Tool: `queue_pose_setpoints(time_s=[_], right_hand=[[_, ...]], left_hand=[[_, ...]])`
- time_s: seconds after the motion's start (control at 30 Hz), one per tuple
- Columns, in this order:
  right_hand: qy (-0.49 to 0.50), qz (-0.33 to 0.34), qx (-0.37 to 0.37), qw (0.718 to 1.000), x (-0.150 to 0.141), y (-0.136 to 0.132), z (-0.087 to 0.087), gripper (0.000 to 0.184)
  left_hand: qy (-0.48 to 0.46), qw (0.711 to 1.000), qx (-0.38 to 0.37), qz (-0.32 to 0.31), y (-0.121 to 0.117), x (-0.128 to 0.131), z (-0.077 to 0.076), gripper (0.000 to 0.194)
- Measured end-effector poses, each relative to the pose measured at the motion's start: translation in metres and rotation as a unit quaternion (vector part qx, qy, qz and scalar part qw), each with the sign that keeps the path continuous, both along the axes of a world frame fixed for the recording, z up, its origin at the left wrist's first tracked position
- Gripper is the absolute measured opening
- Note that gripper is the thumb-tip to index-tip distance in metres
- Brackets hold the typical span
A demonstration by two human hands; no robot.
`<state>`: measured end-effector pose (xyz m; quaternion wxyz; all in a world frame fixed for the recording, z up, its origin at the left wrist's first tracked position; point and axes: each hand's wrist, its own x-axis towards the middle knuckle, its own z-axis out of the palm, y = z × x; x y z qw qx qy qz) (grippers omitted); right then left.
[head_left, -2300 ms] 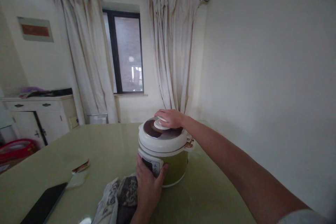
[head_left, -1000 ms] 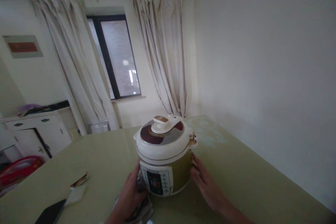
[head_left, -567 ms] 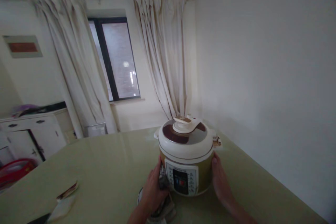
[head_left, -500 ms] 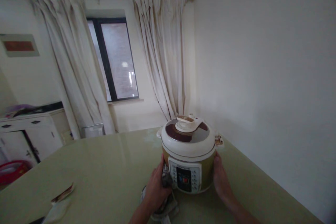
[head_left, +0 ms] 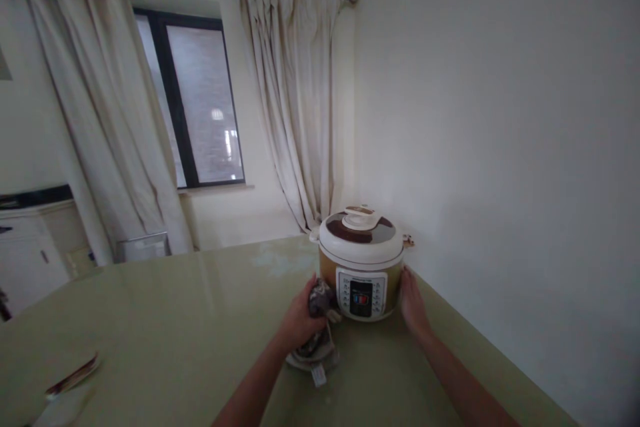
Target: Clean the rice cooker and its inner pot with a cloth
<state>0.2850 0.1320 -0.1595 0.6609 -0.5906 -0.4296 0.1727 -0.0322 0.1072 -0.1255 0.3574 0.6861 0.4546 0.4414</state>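
Observation:
A white and gold electric pressure cooker [head_left: 327, 263] with a brown-topped lid and a front control panel stands upright on the pale green table [head_left: 200, 320]. My left hand [head_left: 300, 320] is closed round a bunched patterned cloth [head_left: 320, 298] at the cooker's lower left side. Part of that cloth, with a white tag, hangs down onto the tabletop. Against the cooker's right side lies my right hand [head_left: 413, 300], fingers stretched out flat and holding nothing. The cooker's back and far underside are hidden.
A plain wall [head_left: 490, 147] runs along the table's right side. Behind are curtains [head_left: 295, 93] and a window [head_left: 205, 100]. A brown and white flat item [head_left: 73, 373] lies at the table's front left. A white cabinet [head_left: 30, 253] stands at the left.
The cooker has slid farther away across the table, towards the wall corner, and both hands have gone forward with it. The cloth stays in my left hand. The view has turned slightly right.

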Motion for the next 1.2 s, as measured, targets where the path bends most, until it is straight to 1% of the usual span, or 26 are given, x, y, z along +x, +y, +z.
queue_pose_setpoints(time_s=[0.07, 0.1, 0.13, 0.17, 0.2, 0.23, 0.27, 0.3, 0.33, 0.37, 0.43, 0.47, 0.53, 0.6, 0.63, 0.7, 0.77, 0.83, 0.87, 0.93, 1.0, 1.03, 1.07, 1.1, 1.13, 1.2], right_hand=[[-0.009, -0.038, 0.014, 0.999, -0.008, -0.032, -0.005, 0.097], [-0.017, -0.043, 0.023, 0.999, -0.017, -0.049, -0.006, 0.089], [-0.029, -0.023, 0.031, 0.999, -0.028, -0.067, -0.005, 0.078], [-0.039, 0.023, 0.029, 0.999, -0.043, -0.083, -0.001, 0.066], [-0.054, 0.106, 0.015, 0.993, -0.061, -0.096, 0.004, 0.057], [-0.070, 0.194, 0.000, 0.979, -0.081, -0.106, 0.012, 0.053], [-0.067, 0.268, -0.018, 0.961, -0.101, -0.113, 0.022, 0.054], [-0.043, 0.334, -0.036, 0.941, -0.122, -0.117, 0.032, 0.061], [-0.015, 0.399, -0.052, 0.915, -0.141, -0.118, 0.042, 0.073], [0.007, 0.448, -0.062, 0.892, -0.158, -0.116, 0.051, 0.083], [0.039, 0.504, -0.072, 0.860, -0.185, -0.111, 0.064, 0.098], [0.056, 0.518, -0.082, 0.850, -0.195, -0.108, 0.067, 0.099], [0.109, 0.538, -0.111, 0.829, -0.209, -0.104, 0.068, 0.094], [0.153, 0.549, -0.121, 0.812, -0.219, -0.104, 0.065, 0.083], [0.161, 0.546, -0.112, 0.814, -0.223, -0.104, 0.062, 0.077], [0.157, 0.524, -0.085, 0.833, -0.226, -0.105, 0.058, 0.070], [0.165, 0.501, -0.091, 0.845, -0.225, -0.105, 0.056, 0.074], [0.184, 0.482, -0.127, 0.847, -0.218, -0.105, 0.056, 0.081], [0.193, 0.479, -0.149, 0.843, -0.213, -0.105, 0.057, 0.080], [0.203, 0.498, -0.185, 0.822, -0.206, -0.106, 0.062, 0.075], [0.188, 0.538, -0.185, 0.800, -0.202, -0.109, 0.068, 0.076], [0.168, 0.554, -0.170, 0.798, -0.201, -0.111, 0.072, 0.082], [0.137, 0.558, -0.147, 0.805, -0.201, -0.112, 0.075, 0.088], [0.097, 0.550, -0.118, 0.821, -0.201, -0.113, 0.079, 0.091], [0.053, 0.532, -0.091, 0.840, -0.200, -0.112, 0.082, 0.088], [-0.021, 0.481, -0.055, 0.874, -0.195, -0.108, 0.089, 0.067]], left_hand=[[-0.094, 0.993, -0.059, 0.025, -0.019, -0.022, 0.006, 0.074], [-0.150, 0.982, -0.104, 0.045, -0.029, -0.033, 0.008, 0.067], [-0.206, 0.964, -0.155, 0.063, -0.039, -0.042, 0.009, 0.065], [-0.256, 0.942, -0.205, 0.075, -0.048, -0.049, 0.010, 0.065], [-0.297, 0.919, -0.248, 0.075, -0.057, -0.053, 0.011, 0.066], [-0.329, 0.901, -0.276, 0.068, -0.064, -0.055, 0.011, 0.067], [-0.349, 0.890, -0.288, 0.052, -0.070, -0.055, 0.012, 0.070], [-0.361, 0.887, -0.286, 0.035, -0.075, -0.052, 0.013, 0.075], [-0.366, 0.889, -0.274, 0.023, -0.080, -0.049, 0.015, 0.082], [-0.366, 0.894, -0.257, 0.020, -0.083, -0.045, 0.016, 0.089], [-0.357, 0.904, -0.230, 0.036, -0.090, -0.040, 0.017, 0.098], [-0.354, 0.908, -0.220, 0.045, -0.093, -0.039, 0.016, 0.099], [-0.353, 0.912, -0.201, 0.062, -0.098, -0.043, 0.012, 0.095], [-0.350, 0.915, -0.187, 0.072, -0.100, -0.052, 0.008, 0.088], [-0.347, 0.916, -0.184, 0.080, -0.100, -0.058, 0.006, 0.085], [-0.345, 0.913, -0.180, 0.123, -0.100, -0.070, 0.007, 0.081], [-0.360, 0.902, -0.163, 0.176, -0.099, -0.083, 0.014, 0.077], [-0.381, 0.888, -0.148, 0.211, -0.100, -0.095, 0.024, 0.071], [-0.388, 0.884, -0.146, 0.218, -0.101, -0.100, 0.029, 0.069], [-0.376, 0.886, -0.139, 0.232, -0.103, -0.105, 0.037, 0.068], [-0.343, 0.897, -0.114, 0.254, -0.105, -0.105, 0.040, 0.070], [-0.324, 0.904, -0.097, 0.260, -0.106, -0.102, 0.040, 0.072], [-0.308, 0.911, -0.082, 0.263, -0.106, -0.099, 0.039, 0.074], [-0.295, 0.916, -0.071, 0.263, -0.107, -0.096, 0.038, 0.077], [-0.286, 0.920, -0.062, 0.262, -0.108, -0.093, 0.037, 0.079], [-0.267, 0.929, -0.032, 0.255, -0.109, -0.092, 0.036, 0.080]])
